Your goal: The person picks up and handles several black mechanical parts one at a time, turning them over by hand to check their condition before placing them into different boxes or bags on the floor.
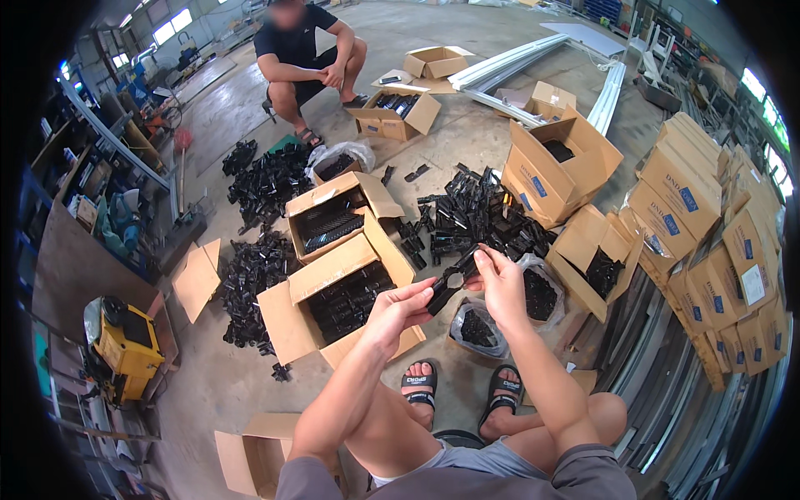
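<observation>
Concrete workshop floor (467,142) carries all stock. Both hands grip one small black plastic part (450,282) in mid-air above the knees — left hand (398,310) closed on its lower end, right hand (498,279) pinching the upper. Risk: fingertip grip may slip, dropping it into the open box (333,300) or the loose black pile (471,218) — hard to recover.

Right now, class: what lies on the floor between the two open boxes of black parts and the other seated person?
In the head view, a heap of loose black parts and a plastic bag of black parts.
</observation>
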Demonstrator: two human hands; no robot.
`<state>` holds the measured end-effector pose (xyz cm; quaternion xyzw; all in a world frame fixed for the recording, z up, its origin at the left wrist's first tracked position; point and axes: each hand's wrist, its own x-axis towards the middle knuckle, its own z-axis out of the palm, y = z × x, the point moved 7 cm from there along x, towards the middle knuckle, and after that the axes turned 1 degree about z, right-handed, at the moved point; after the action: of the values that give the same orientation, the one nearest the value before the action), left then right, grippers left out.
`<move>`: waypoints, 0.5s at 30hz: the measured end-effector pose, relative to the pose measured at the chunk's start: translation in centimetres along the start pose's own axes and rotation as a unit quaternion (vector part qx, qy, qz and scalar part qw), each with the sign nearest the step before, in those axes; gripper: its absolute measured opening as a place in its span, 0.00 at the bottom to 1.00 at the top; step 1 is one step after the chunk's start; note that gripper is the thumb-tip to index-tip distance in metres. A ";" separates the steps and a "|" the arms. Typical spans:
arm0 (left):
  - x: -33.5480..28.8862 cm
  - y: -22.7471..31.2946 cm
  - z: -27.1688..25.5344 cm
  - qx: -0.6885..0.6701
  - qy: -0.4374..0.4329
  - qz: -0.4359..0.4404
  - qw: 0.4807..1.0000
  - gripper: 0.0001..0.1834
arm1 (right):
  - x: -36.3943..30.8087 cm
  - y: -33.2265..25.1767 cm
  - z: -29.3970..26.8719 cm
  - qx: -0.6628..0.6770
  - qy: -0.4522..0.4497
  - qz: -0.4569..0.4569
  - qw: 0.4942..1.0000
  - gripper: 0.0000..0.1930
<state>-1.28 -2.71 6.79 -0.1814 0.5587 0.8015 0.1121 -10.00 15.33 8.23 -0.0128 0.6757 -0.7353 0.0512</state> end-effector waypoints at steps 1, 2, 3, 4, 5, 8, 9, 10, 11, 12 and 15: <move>0.0 0.0 0.0 0.002 0.000 0.005 1.000 0.16 | 0.0 0.0 0.0 0.004 -0.003 0.001 1.000 0.23; 0.0 0.1 0.0 0.004 0.005 0.007 1.000 0.17 | 0.1 0.0 0.0 0.007 -0.006 0.002 1.000 0.23; 0.0 0.1 0.0 0.006 0.011 0.009 1.000 0.17 | 0.1 0.1 0.1 0.011 -0.009 0.002 1.000 0.23; 0.0 0.2 0.0 0.008 0.017 0.011 1.000 0.17 | 0.1 0.1 0.1 0.029 -0.013 0.018 0.999 0.23; 0.1 0.2 0.0 0.010 0.017 0.019 1.000 0.17 | 0.0 0.1 0.1 0.046 -0.017 0.034 0.998 0.23; 0.1 0.0 0.1 0.016 0.019 0.043 0.999 0.18 | 0.1 0.5 0.0 0.065 -0.024 0.048 0.996 0.23; 0.2 0.0 0.2 0.018 0.017 0.042 0.999 0.18 | 0.1 0.7 0.0 0.065 -0.025 0.049 0.996 0.23; 0.1 0.0 0.3 0.019 0.014 0.037 0.999 0.18 | 0.0 0.8 -0.1 0.068 -0.021 0.048 0.996 0.23; 0.1 -0.2 0.4 0.019 0.011 0.030 0.999 0.18 | 0.0 0.8 -0.1 0.070 -0.017 0.048 0.996 0.22; 0.2 -0.2 0.6 0.021 0.006 0.025 0.999 0.18 | 0.0 0.8 -0.3 0.071 -0.011 0.047 0.996 0.22; 0.5 -0.3 0.5 0.019 -0.007 0.008 1.000 0.18 | 0.1 0.9 -0.6 0.029 0.005 0.040 0.999 0.20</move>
<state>-1.68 -2.18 6.44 -0.1689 0.5742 0.7931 0.1130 -10.06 15.83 7.28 0.0199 0.6541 -0.7522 0.0775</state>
